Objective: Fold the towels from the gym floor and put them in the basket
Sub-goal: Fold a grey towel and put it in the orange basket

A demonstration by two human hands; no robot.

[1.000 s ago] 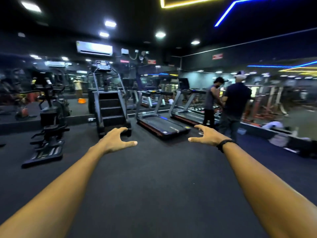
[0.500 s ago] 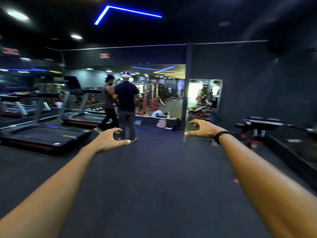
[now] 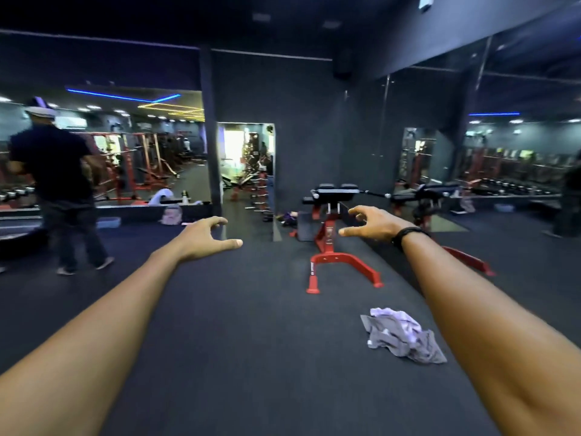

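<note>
Swinging right since half a second ago, the view now leaves the treadmills out of sight at the left and brings a red-framed bench (image 3: 333,247) into the middle distance; a crumpled towel (image 3: 404,336), unseen before, now lies on the dark gym floor (image 3: 245,341) at the near right.

Both arms reach forward as before, bare and well apart. The left hand (image 3: 204,237) hangs in the air left of centre, thumb pointing right and fingers loosely curved, holding nothing. The right hand (image 3: 374,225) hangs at about the same height right of centre, fingers spread and bent like a claw, also empty; a black band (image 3: 405,236) circles its wrist. Neither hand touches the towel, which sits lower in the frame, just left of the right forearm and partly hidden by it along its right edge.

The towel is pale grey with a whiter fold on top, bunched and unfolded. It lies nearer than the bench's red feet and apart from them.

At the far left a person in a dark shirt (image 3: 53,171) and white cap stands on the floor, back turned. Behind them a wall mirror (image 3: 141,152) reflects red racks and ceiling lights. A bright doorway (image 3: 246,158) opens beside a dark pillar, with a pale bag (image 3: 171,215) on the floor to its left. More mirrors line the far right wall.
</note>
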